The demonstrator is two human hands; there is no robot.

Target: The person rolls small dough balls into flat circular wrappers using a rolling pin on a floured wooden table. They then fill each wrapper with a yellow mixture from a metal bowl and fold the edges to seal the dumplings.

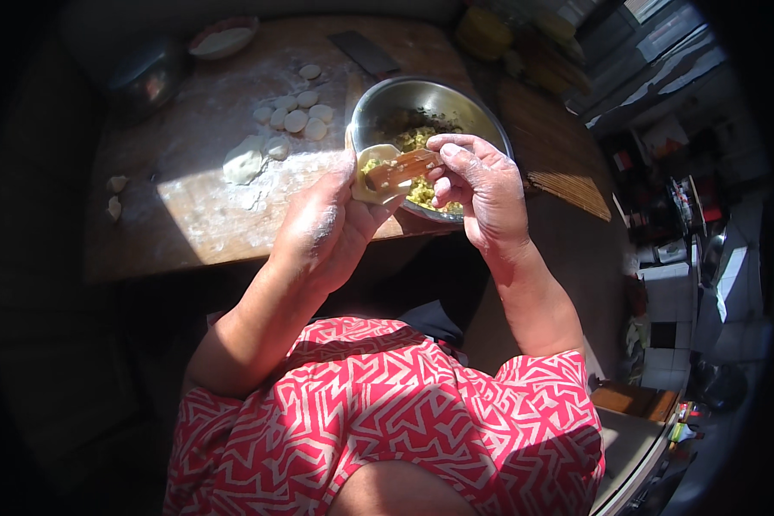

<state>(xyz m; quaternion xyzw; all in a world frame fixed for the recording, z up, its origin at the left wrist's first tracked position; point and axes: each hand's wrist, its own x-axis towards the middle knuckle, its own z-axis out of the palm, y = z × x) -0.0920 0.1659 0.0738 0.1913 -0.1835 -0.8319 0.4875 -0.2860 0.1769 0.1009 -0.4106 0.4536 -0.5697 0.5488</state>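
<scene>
My left hand (pixel 329 222), dusted with flour, cradles a round dough wrapper (pixel 366 188) with some yellow-green filling on it. In my right hand (pixel 484 184) I pinch a flat wooden spatula (pixel 403 169), its wide end over the wrapper. Behind both hands stands a steel mixing bowl (pixel 455 103) holding chopped yellow-green filling (pixel 419 137) and some dark bits. Several small flattened dough discs (pixel 295 120) lie on the floured wooden board to the left, beside a larger dough lump (pixel 244 161).
The floured wooden board (pixel 206 213) carries a cleaver-like dark blade (pixel 364 53), a bowl of white flour (pixel 222 40) at the back and small dough pieces (pixel 114 208) at the left. A metal vessel (pixel 145 80) stands in shadow. A slatted mat (pixel 571 193) lies right of the steel bowl.
</scene>
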